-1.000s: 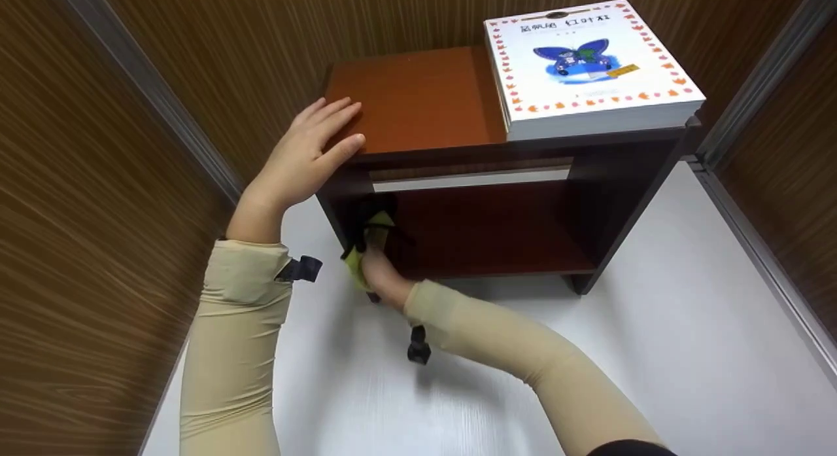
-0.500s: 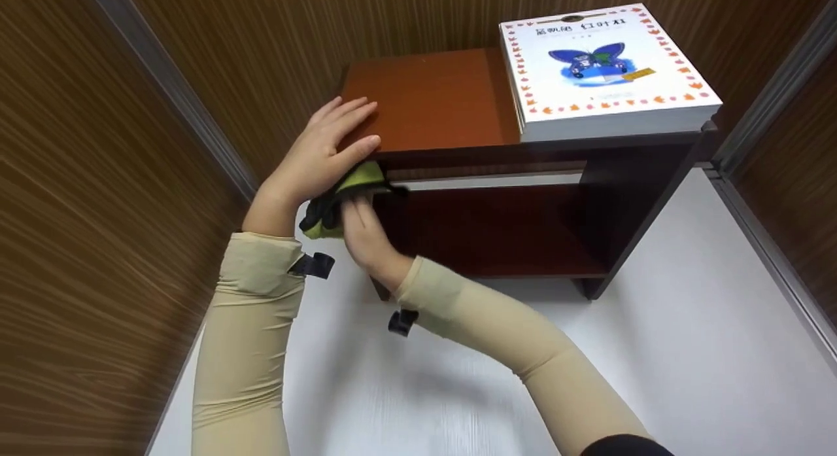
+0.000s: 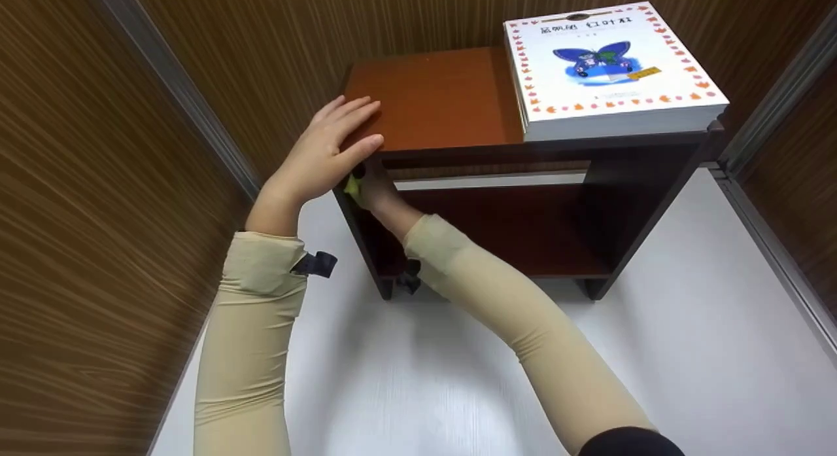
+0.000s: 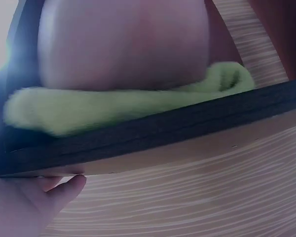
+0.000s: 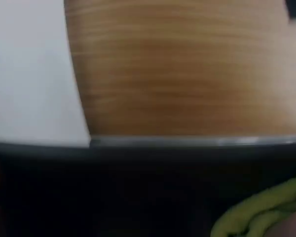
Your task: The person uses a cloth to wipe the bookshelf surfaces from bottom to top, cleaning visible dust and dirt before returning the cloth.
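White books [image 3: 614, 70] with a butterfly on top lie before a wood-grain wall [image 3: 418, 21], above pale floor [image 3: 706, 364]

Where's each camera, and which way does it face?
Head: on the head, facing ahead and down at the shelf; left hand and right hand show.
Left wrist: on that wrist, facing the shelf's edge; both hands show partly.
Right wrist: on that wrist, facing a wooden panel; right hand barely shows.
Wrist views share the green cloth.
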The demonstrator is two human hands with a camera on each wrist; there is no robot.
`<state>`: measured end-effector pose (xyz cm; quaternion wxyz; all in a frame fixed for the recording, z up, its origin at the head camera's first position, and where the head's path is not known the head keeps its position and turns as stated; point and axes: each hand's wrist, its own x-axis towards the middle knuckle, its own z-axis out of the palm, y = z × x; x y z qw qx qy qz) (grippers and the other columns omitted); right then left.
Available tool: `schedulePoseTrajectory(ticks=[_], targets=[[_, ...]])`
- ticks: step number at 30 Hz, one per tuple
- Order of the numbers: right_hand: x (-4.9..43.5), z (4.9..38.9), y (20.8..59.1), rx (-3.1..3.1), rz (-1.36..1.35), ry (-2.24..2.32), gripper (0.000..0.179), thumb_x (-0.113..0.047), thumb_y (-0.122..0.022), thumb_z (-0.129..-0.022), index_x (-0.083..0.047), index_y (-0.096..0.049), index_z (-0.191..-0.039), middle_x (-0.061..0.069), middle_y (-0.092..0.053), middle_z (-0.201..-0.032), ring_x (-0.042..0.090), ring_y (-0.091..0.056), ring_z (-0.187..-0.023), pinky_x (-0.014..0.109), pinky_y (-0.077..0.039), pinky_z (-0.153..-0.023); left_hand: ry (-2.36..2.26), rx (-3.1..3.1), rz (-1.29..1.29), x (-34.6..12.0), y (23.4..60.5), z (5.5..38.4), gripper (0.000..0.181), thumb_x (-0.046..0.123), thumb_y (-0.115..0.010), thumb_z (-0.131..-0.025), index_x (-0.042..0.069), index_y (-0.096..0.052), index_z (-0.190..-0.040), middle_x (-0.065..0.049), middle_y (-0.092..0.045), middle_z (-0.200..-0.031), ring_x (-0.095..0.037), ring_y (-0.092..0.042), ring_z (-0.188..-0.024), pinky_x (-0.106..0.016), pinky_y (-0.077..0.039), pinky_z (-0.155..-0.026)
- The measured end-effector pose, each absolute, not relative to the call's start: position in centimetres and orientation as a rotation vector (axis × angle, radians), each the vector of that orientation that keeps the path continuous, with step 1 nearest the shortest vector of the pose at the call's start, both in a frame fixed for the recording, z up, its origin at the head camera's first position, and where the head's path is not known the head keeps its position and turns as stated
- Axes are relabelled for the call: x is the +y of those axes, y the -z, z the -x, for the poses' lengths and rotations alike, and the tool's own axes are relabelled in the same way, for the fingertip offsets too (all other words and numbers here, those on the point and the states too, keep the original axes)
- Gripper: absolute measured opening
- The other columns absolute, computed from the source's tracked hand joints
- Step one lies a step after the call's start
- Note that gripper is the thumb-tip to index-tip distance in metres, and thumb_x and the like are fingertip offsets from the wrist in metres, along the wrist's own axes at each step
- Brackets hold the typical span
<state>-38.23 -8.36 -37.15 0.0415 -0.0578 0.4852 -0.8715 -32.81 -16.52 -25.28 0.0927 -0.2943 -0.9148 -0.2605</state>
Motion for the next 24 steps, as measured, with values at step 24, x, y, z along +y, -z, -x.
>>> schedulePoseTrajectory(ticks=[24], targets=[[-6.3, 32.1, 43.4, 2.173, -0.023, 2.057, 0.045, -0.036, -0.019, -0.103, -0.007, -0.048, -0.122, -0.001, -0.049, -0.090, 0.008, -0.045, -0.081, 0.018, -0.037, -0.076, 0.803, -2.681, 0.870, -16.4, 25.4, 33.0, 0.056, 0.044, -0.050, -0.094, 0.016, -0.042, -0.142, -0.003, -0.036, -0.147, -0.022, -0.015, -0.140, -0.037, -0.010, -0.111]])
